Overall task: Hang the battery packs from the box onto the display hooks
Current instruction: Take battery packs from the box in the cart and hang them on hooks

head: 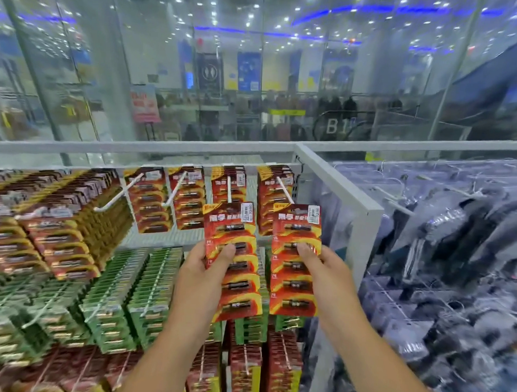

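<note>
Gripping one red battery pack in our left hand and another pack in our right hand, we pinch each with the thumb across its front and the fingers behind. Both packs stand upright, side by side, just below the white display hooks, where more red packs already hang. Green packs fill the row beneath. On the right, past a white frame post, hang what seem to be dark bagged goods, too blurred to name.
</note>
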### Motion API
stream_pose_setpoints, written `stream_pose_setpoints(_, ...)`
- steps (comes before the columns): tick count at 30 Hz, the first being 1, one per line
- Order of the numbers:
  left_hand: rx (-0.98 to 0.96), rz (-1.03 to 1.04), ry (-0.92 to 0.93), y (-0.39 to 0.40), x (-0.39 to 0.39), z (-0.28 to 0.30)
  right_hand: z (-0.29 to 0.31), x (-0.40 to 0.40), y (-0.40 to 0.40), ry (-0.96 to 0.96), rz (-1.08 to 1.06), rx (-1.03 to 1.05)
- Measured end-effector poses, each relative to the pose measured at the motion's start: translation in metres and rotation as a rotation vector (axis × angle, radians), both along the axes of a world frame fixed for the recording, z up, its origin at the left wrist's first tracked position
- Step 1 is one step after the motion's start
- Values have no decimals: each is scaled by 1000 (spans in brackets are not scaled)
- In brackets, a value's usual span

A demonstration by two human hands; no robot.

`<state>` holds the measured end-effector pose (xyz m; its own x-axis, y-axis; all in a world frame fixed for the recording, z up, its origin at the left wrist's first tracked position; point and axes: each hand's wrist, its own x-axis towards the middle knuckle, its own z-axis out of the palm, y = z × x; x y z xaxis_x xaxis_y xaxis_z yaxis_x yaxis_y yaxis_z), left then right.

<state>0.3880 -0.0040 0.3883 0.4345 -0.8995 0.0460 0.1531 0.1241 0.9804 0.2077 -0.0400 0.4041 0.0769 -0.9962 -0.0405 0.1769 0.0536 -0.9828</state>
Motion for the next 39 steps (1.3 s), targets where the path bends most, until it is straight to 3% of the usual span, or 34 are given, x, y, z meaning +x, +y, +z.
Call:
stream_pose_setpoints(18, 6, 32, -29, -39, 5, -4, -20, 16, -65, 13, -21, 14)
stream_pose_setpoints(24, 1, 53, -103, -88, 28, -9, -24, 41, -109, -51, -69, -25)
stream_pose_setpoints(34, 50, 80, -179, -164, 66, -12, -43, 68, -192, -2, -205, -54)
stream_pose_setpoints(39, 4, 201, -293, -177, 69, -25, -52, 70, -201, -11, -234, -107)
